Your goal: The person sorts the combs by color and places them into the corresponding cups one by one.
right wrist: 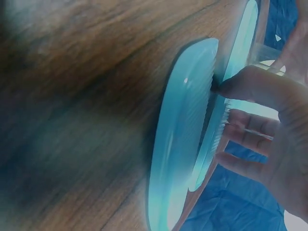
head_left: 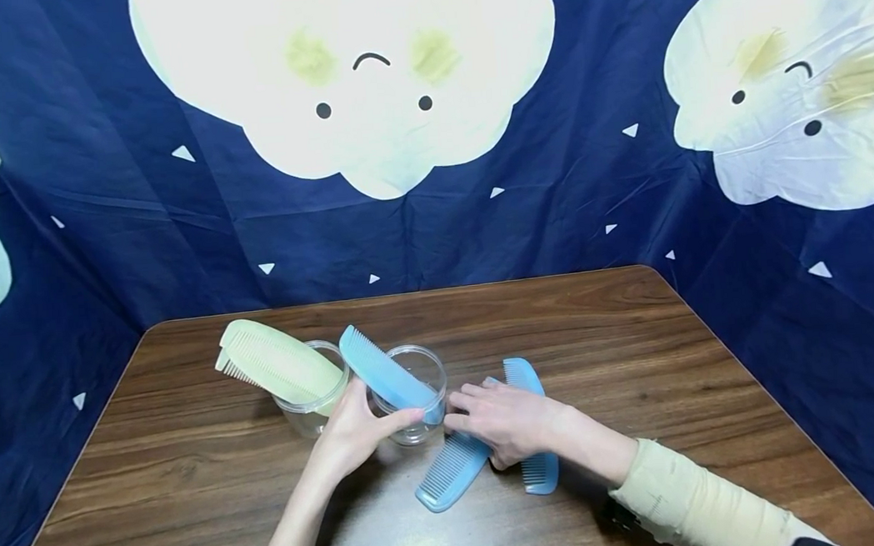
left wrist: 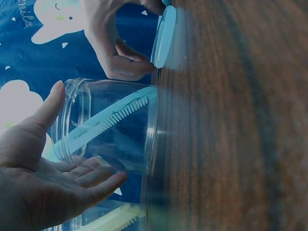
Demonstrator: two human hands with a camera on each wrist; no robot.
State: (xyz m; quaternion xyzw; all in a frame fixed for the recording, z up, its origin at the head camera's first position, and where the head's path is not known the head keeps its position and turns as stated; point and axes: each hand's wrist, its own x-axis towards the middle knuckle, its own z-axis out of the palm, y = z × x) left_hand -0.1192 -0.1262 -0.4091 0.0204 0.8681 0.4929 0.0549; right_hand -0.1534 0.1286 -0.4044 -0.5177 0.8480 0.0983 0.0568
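three blue combs (head_left: 389, 378), two jars (head_left: 423, 364)

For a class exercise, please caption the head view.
A blue comb leans in a jar by the left hand, right hand over more combs.

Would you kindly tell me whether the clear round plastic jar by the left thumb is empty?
Not empty: a curved blue comb leans inside the jar, its upper end sticking out.
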